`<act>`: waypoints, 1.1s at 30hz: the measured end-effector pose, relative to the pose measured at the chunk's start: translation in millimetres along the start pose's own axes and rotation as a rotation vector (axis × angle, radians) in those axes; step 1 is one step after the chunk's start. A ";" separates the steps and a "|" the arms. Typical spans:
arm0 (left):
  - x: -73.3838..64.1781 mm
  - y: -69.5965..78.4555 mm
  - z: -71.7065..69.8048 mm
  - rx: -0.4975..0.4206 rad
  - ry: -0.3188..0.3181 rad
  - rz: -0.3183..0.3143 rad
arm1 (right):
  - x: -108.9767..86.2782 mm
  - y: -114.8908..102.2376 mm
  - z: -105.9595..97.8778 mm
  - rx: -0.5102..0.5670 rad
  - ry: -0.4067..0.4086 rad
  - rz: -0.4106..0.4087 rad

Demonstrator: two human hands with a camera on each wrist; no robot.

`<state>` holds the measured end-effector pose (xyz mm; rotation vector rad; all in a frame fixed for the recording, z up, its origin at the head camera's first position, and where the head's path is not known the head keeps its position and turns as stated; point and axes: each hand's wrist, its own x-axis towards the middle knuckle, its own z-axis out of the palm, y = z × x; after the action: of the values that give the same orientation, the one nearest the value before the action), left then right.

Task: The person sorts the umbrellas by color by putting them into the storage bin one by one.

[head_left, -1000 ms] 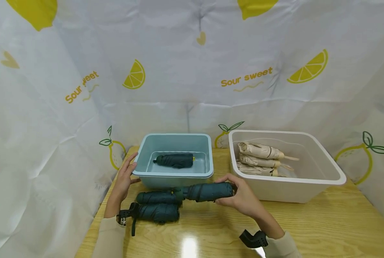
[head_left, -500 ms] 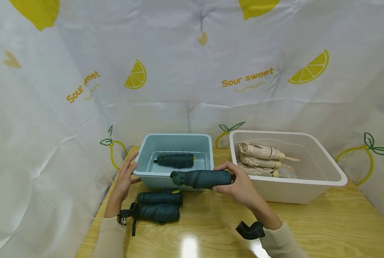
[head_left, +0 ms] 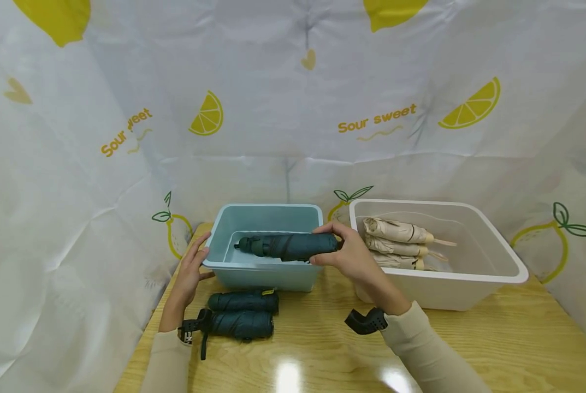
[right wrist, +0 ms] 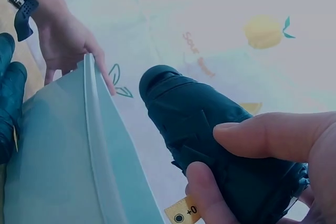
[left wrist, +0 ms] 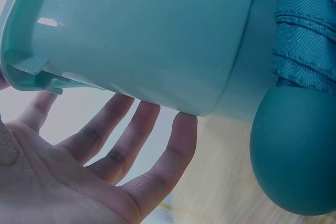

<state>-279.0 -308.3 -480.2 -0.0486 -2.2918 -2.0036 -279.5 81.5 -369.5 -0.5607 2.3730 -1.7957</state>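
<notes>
My right hand [head_left: 354,256] grips one end of a folded dark green umbrella [head_left: 297,246], thumb on one side and fingers on the other. The umbrella lies roughly level over the light blue bin [head_left: 265,279]. In the right wrist view a yellow tag [right wrist: 182,211] hangs by the fingers. Another dark green umbrella [head_left: 244,243] lies inside the bin, mostly hidden behind the held one. At the bin's left side my left hand [head_left: 188,277] touches the wall with extended fingers. Two more dark green umbrellas, one farther [head_left: 241,301] and one nearer [head_left: 243,325], lie before the bin.
A larger white bin [head_left: 435,292] stands on the right, with several beige folded umbrellas [head_left: 401,229] along its left side. Both bins are on a wooden table [head_left: 322,355]. A white lemon-print sheet [head_left: 273,109] hangs behind and around it.
My right hand has lifted the umbrella from in front of the blue bin and carried it forward over its opening. The left hand has stayed at the bin's side.
</notes>
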 end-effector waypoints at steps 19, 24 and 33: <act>0.6 -0.6 -1.1 0.000 0.000 0.003 | 45.3 -2.4 15.7 0.135 -0.034 0.062; -0.1 -0.1 -0.5 -0.007 -0.007 0.014 | 55.5 -2.8 19.2 0.154 -0.056 0.064; 1.2 -2.1 -0.9 -0.004 -0.003 0.005 | 76.6 -3.8 31.0 0.217 -0.096 0.122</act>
<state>-280.3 -309.5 -482.0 -0.0580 -2.2876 -2.0070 -340.0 25.2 -364.9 -0.4536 2.0689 -1.8940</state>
